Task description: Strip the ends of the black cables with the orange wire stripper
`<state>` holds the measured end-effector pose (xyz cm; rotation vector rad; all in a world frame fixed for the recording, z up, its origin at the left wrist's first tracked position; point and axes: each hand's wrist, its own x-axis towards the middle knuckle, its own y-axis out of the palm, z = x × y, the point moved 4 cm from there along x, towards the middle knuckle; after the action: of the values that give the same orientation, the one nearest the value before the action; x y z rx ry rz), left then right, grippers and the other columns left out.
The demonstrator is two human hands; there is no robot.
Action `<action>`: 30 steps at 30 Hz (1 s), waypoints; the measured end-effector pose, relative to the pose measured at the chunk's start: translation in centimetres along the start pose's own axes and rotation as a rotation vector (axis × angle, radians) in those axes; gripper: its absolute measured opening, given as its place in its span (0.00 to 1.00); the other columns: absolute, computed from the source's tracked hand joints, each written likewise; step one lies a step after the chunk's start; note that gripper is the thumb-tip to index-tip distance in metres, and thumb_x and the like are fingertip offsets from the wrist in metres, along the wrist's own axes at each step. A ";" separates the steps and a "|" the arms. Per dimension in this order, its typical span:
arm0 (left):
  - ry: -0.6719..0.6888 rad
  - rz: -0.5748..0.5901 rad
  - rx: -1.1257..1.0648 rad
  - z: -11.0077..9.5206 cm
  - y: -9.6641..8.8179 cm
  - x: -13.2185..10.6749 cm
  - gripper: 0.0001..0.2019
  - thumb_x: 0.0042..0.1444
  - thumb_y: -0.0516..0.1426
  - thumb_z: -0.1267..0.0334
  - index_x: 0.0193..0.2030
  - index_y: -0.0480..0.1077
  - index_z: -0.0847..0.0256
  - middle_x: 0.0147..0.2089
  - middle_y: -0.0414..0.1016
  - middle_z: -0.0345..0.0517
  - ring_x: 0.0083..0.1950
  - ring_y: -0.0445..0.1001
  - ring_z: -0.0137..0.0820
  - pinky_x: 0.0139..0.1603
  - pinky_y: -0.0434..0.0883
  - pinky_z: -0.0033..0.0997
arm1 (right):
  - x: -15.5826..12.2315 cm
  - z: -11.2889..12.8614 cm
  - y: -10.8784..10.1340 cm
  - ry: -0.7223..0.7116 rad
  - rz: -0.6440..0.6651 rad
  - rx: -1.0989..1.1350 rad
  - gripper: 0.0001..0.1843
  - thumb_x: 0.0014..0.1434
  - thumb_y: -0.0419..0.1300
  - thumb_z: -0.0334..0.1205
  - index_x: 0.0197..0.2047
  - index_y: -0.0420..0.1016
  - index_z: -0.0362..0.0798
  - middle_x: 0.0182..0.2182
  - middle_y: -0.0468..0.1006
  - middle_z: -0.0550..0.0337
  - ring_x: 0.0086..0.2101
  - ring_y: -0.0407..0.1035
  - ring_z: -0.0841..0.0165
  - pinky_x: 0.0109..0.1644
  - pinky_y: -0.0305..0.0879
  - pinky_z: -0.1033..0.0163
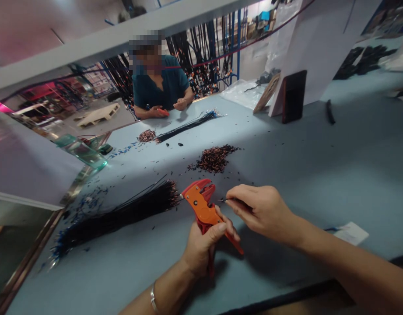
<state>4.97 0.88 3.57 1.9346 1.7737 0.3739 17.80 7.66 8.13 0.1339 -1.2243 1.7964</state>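
Note:
My left hand (pixel 199 245) is wrapped around the handles of an orange and red wire stripper (pixel 203 205), whose jaws point up and away. Just right of the jaws, my right hand (pixel 265 210) pinches a thin dark wire (pixel 222 200); its tip pokes out from the fingertips, apart from the tool, and the rest is mostly hidden in the hand. Left of the stripper lies a thick bundle of black wires (pixel 129 214), with copper-coloured ends near the tool and blue ends at the far left. Beyond it is a heap of short black and copper-coloured offcuts (pixel 216 158).
Across the table (pixel 319 166) a co-worker (pixel 162 87) holds something red. Before them lie a smaller wire bundle (pixel 188 127) and another offcut heap (pixel 146 135). A clear bottle (pixel 85 153) lies at left. At right are a propped phone (pixel 293 97) and a white tag (pixel 352 233).

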 end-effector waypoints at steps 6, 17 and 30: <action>0.033 -0.026 -0.038 0.2 -0.3 0.0 0.13 0.54 0.62 0.62 0.43 0.66 0.63 0.30 0.74 0.43 0.32 0.75 0.35 0.29 0.78 0.38 | 0.0 0.0 0.3 0.091 0.095 0.091 0.10 0.64 0.53 0.36 0.33 0.73 0.46 0.27 0.77 0.61 0.26 0.68 0.73 0.31 0.57 0.67; 0.062 -0.056 -0.122 -0.8 -0.7 0.1 0.14 0.55 0.60 0.64 0.47 0.71 0.65 0.30 0.76 0.43 0.33 0.76 0.33 0.42 0.74 0.38 | 0.4 -0.7 1.5 0.305 0.318 0.239 0.09 0.61 0.57 0.33 0.31 0.77 0.46 0.26 0.79 0.63 0.26 0.69 0.73 0.32 0.57 0.68; 0.057 -0.154 -0.098 -0.8 -1.1 -0.1 0.11 0.52 0.61 0.64 0.42 0.71 0.63 0.35 0.78 0.45 0.34 0.78 0.35 0.42 0.75 0.39 | 0.5 -0.3 0.9 0.116 0.193 0.186 0.10 0.62 0.54 0.31 0.40 0.77 0.45 0.35 0.80 0.56 0.34 0.72 0.68 0.39 0.63 0.64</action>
<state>3.60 0.93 3.64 1.7231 1.8896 0.4573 17.02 8.18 7.67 0.0176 -1.0153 2.0556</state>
